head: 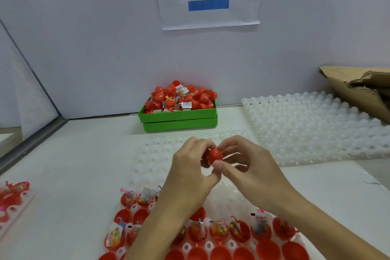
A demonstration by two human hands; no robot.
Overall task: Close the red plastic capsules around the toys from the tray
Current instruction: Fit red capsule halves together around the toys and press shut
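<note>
1. We hold one red capsule (214,155) between both hands, above the white tray (147,154). Our left hand (190,167) curls its fingers around the left side, and our right hand (244,164) pinches the right side with the thumb (223,168) and fingers.
2. We judge that this is the closing step: the two halves are being pressed together. We cannot tell if the seam is fully shut, because the fingers cover it.
3. Near us in the tray, open red halves (238,231) wait in their pockets, many with small bagged toys (115,235) inside; some halves (268,249) look empty.
4. Behind the tray stands a green box (179,117) heaped with red capsules.
5. The next move probably calls for a firm squeeze until the halves lock, then putting the capsule away, perhaps in the green box, and taking the next filled half.
</note>
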